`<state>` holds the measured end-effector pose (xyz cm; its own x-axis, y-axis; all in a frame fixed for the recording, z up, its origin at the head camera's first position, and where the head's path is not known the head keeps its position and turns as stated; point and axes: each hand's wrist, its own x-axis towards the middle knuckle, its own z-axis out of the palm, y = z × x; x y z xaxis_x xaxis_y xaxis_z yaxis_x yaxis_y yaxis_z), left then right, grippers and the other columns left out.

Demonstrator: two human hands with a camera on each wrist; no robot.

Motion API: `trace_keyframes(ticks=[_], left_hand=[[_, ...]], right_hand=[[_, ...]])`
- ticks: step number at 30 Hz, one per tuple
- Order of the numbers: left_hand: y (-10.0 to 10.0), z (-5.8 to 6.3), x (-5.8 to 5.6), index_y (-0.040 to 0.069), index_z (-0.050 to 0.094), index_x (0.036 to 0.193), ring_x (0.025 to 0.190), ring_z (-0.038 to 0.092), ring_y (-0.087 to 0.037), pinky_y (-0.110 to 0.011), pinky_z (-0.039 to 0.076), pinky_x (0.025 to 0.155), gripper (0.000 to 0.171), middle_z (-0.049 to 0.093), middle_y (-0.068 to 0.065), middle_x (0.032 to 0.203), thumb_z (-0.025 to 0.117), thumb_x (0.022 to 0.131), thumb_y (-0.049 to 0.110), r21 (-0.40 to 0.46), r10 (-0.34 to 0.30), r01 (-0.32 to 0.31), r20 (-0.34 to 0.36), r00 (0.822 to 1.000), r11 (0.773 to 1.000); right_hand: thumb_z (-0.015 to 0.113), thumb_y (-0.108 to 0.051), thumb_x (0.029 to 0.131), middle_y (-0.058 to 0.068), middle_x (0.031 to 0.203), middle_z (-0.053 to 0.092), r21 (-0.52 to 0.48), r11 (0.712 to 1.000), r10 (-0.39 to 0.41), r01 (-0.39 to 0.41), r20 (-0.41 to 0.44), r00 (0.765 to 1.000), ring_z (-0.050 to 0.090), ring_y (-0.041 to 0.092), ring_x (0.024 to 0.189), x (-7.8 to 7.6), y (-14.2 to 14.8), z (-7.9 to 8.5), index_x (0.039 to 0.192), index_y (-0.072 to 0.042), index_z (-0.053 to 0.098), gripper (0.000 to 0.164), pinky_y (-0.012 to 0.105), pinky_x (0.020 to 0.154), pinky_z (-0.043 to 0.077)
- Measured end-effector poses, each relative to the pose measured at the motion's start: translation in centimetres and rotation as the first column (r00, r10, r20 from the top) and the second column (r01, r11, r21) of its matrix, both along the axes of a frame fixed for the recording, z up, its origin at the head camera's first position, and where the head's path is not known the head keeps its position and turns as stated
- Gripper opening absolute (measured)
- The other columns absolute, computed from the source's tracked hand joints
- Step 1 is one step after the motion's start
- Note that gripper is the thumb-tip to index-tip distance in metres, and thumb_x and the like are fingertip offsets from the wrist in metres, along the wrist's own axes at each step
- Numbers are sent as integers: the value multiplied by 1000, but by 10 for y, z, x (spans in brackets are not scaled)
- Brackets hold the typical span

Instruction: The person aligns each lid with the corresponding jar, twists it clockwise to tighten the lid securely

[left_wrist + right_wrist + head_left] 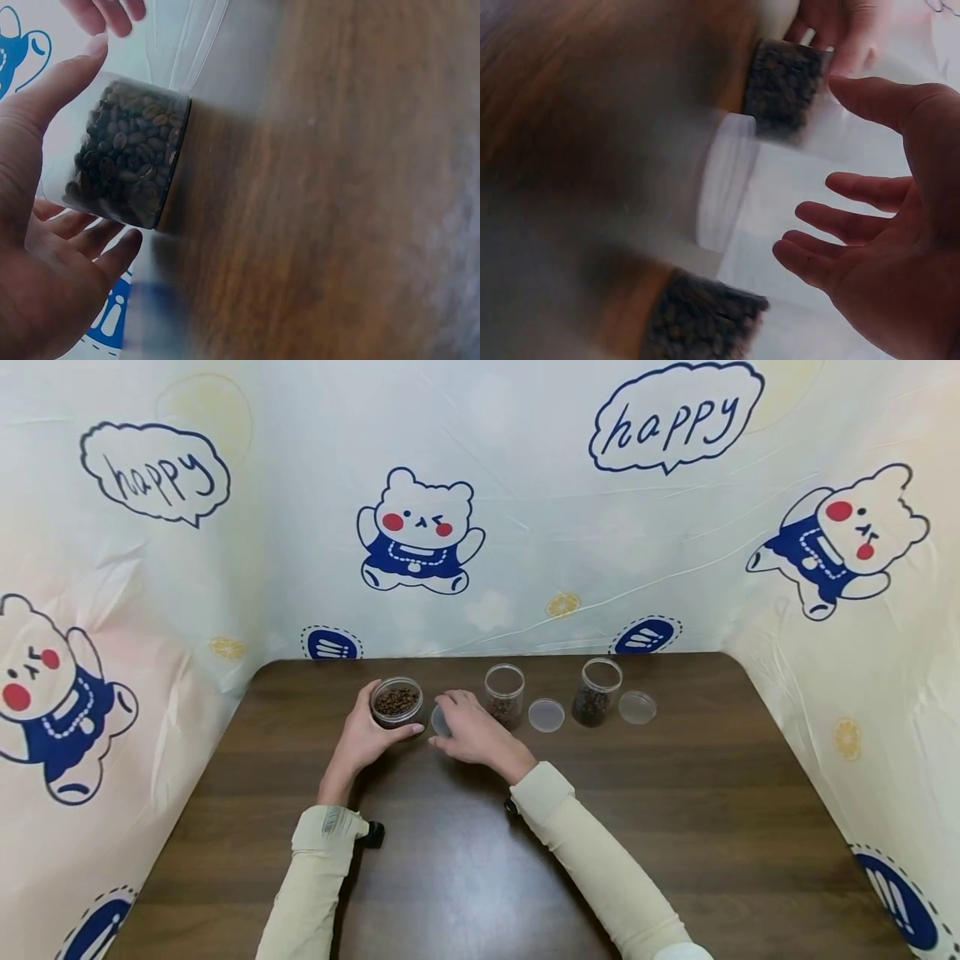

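Observation:
An uncapped clear jar of coffee beans (397,702) stands at the far left of the table, and my left hand (363,739) grips it. In the left wrist view, the thumb and fingers curl round opposite sides of the jar (131,154). Just right of the jar, my right hand (476,731) hovers over a round translucent lid (439,723), which it partly hides. From the right wrist, the fingers of my right hand (877,225) show spread apart, with a gap between them and the lid (726,184).
To the right stand a second bean-filled jar (505,693) and a third one (597,693), both uncapped. A lid (547,715) lies between them, another lid (637,707) beyond. Behind the brown table (435,860) hangs a printed curtain (525,527).

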<state>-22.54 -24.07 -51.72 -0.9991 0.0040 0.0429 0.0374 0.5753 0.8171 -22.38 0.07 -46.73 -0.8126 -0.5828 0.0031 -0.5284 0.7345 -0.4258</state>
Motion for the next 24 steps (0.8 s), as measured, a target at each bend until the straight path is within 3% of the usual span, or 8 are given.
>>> trace_keyframes(ticks=[13,17,24], left_hand=[[6,1,-1,11,23,164,145,47,-39,-62,38,119,118,45,-21,160,95,76,41,25,6,-6,-8,1000,1000],[8,0,-1,12,24,164,146,47,-39,-61,39,119,117,45,-20,160,96,76,40,33,9,-9,-5,1000,999],[10,-1,-1,11,24,164,146,46,-40,-61,38,120,117,44,-21,161,96,75,39,47,21,-20,-9,1000,999]], right_hand=[[72,-39,99,22,156,49,57,995,-86,87,-13,996,41,42,151,-12,-15,-16,154,-2,46,71,46,127,37],[74,-39,98,24,162,41,84,990,-119,116,24,993,35,44,154,-13,-18,-19,157,-4,43,75,50,125,39],[73,-39,99,26,170,23,100,984,-156,146,98,983,21,47,159,-16,-22,-22,162,-7,35,80,59,130,27]])
